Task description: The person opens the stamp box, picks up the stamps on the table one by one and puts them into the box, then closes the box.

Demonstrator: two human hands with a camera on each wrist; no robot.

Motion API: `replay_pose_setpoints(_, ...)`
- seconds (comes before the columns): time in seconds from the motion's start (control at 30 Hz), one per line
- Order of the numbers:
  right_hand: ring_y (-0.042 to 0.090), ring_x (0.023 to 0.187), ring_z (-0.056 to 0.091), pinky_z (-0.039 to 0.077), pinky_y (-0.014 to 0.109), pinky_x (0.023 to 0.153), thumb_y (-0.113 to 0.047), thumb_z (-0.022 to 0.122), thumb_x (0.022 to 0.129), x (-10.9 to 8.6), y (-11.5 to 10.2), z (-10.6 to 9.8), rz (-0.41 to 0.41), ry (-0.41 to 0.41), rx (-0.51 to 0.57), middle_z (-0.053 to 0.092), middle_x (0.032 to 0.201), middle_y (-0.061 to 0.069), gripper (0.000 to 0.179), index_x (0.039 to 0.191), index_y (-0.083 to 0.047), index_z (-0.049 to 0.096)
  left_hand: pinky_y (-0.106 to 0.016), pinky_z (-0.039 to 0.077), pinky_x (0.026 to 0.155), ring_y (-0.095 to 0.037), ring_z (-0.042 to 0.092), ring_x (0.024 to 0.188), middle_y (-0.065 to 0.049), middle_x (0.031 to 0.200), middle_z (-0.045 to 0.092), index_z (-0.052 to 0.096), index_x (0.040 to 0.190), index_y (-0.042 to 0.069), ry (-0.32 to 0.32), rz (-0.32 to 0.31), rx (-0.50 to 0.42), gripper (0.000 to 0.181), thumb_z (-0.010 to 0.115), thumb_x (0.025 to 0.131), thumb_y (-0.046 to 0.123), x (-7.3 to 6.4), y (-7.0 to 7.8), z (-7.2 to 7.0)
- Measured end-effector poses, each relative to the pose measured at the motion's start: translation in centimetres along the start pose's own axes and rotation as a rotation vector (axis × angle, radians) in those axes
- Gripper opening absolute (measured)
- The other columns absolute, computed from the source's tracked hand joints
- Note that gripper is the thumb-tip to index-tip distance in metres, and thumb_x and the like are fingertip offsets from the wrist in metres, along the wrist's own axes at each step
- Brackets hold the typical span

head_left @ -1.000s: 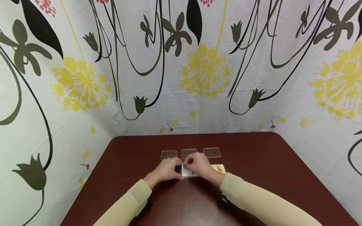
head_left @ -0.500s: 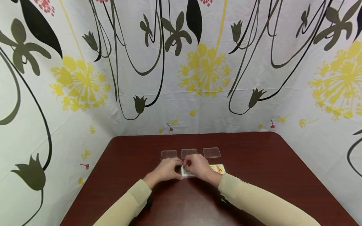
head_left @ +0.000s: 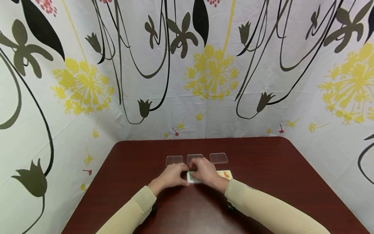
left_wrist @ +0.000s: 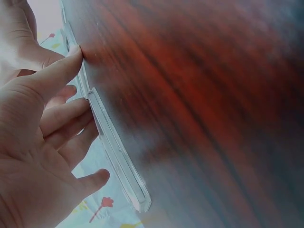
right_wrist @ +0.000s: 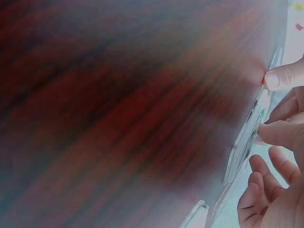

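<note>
On the table (head_left: 187, 208), the left hand (head_left: 172, 175) braces a flat pale case (head_left: 191, 180) between thumb and fingers while the right hand (head_left: 205, 171) works at its top, pinching what I can't tell, and the next move likely wants light fingertips.

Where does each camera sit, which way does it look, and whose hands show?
Head: worn on the person's head, looking forward and down at the red-brown table, case with green print and flowered cloth; left hand, right hand and sleeves show.
Left wrist: worn there, looking past the left hand at the table and a clear case; part of the right hand shows too.
Right wrist: worn there, looking across the table; right hand and part of the left show.
Shared: both wrist views catch both hands.
</note>
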State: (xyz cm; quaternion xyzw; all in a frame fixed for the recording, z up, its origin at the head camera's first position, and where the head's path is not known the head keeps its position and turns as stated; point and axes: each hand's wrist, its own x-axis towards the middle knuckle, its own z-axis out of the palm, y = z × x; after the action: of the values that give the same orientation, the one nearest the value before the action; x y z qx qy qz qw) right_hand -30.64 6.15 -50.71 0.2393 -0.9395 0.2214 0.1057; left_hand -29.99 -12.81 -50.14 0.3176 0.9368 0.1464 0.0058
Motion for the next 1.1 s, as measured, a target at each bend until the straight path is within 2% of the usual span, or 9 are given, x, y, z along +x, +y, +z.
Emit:
replay_pose_setpoints(0.5,0.013,0.075,0.049,0.038,0.028,0.048,-0.017,0.074,0.065,0.0,-0.2,-0.1,0.009,-0.004,0.015,0.054,0.083,-0.010,0.026,0.087,-0.028,0.062,-0.042,0.041,0.086,-0.014,0.053,0.103,0.006,0.115,0.056,0.063,0.112,0.019,0.009,-0.007,0.000,0.055,0.073,0.068,0.051,0.0,0.0,0.1)
replay_pose_setpoints(0.67,0.012,0.077,0.050,0.040,0.028,0.052,-0.019,0.076,0.064,0.2,-0.2,-0.4,-0.001,0.006,0.013,0.055,0.084,-0.011,0.028,0.087,-0.028,0.063,-0.044,0.041,0.085,-0.014,0.053,0.104,0.006,0.115,0.056,0.063,0.112,0.018,0.005,-0.014,-0.001,0.056,0.073,0.068,0.052,0.0,0.0,0.1)
replay_pose_setpoints(0.87,0.011,0.082,0.049,0.042,0.029,0.059,-0.020,0.078,0.064,0.4,0.0,-1.5,-0.036,0.014,0.013,0.057,0.090,-0.009,0.032,0.094,-0.026,0.066,-0.043,0.041,0.087,-0.014,0.053,0.105,0.005,0.115,0.057,0.062,0.113,0.017,-0.010,-0.033,-0.008,0.058,0.073,0.068,0.052,0.0,0.1,0.0)
replay_pose_setpoints(1.1,0.010,0.082,0.049,0.043,0.028,0.061,-0.025,0.074,0.072,0.1,0.3,-3.7,-0.052,-0.009,0.034,0.059,0.091,-0.009,0.025,0.096,-0.025,0.066,-0.037,0.042,0.086,-0.012,0.052,0.105,0.006,0.115,0.057,0.061,0.118,0.016,-0.001,-0.041,-0.019,0.065,0.074,0.067,0.053,0.0,0.2,-0.2)
